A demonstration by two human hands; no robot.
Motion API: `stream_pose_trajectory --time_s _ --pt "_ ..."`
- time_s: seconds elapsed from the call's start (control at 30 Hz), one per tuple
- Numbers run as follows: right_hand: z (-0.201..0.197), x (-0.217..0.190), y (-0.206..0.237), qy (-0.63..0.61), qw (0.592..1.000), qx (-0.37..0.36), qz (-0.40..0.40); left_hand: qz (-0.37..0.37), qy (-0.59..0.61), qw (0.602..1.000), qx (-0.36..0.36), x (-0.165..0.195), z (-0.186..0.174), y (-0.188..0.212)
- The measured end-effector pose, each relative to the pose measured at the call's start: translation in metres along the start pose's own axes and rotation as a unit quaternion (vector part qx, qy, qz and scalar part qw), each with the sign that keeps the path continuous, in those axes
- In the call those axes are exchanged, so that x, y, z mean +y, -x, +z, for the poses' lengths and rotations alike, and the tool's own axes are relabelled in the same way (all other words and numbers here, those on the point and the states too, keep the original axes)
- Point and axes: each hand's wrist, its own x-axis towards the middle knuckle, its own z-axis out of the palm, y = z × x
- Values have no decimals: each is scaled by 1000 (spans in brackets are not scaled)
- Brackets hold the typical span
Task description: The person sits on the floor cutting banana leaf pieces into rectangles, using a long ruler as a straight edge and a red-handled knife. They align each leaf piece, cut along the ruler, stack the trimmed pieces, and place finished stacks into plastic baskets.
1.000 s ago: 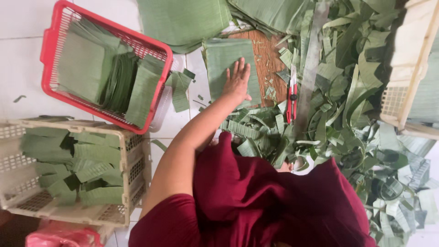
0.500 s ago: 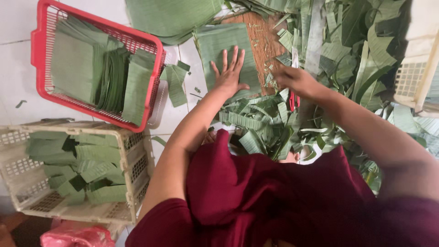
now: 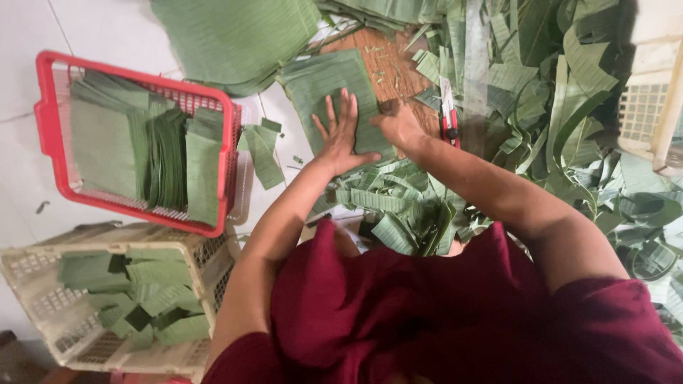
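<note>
Left hand: fingers spread wide and flat, palm down, pressed on leaf stack; nothing gripped. Fingertips pointing away from body, thumb splayed out toward right hand. Wrist straight, forearm running back and down to bent elbow beside maroon garment.

Right hand: knuckles up, fingers curled under at right edge of leaf stack, touching it; hold on a leaf or mere resting, cannot tell, fingertips hidden. Forearm stretched in from lower right, crossing above scrap pile. Hands just beside each other, thumbs nearly meeting.

Leaf stack: rectangular cut green pieces, lying on board, brown wood, littered with small green bits. Stack tilted slightly, far corner toward upper left.

Knife: red handle, lying on board just right of right hand, apart from it, untouched.

Farther out: large uncut leaf above stack, partly overlapping white floor. Long strips and trimmings heaped to right. Red basket to left, holding flat and folded cut pieces. White crate below it, lower left, holding smaller folded pieces. Second white crate at right edge, contents unclear.
</note>
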Motion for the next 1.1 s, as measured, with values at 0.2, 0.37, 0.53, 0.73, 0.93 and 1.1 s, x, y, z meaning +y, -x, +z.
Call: stream_pose_trajectory --time_s 0.2,0.37,0.53,0.73,0.93,1.1 --pt "5 4 8 159 983 7 -89 32 31 999 26 -13 7 6" --pt "5 -5 8 99 995 15 -20 41 57 997 41 -20 15 9" --pt "8 -7 10 122 989 20 -82 53 66 995 61 -24 20 9" --pt "7 -7 11 112 990 30 -78 48 67 995 59 -22 18 8" --pt "6 -21 5 102 994 17 -28 39 66 995 58 -18 17 8" --pt "7 -30 13 162 983 -4 -85 42 82 994 65 -20 18 9"
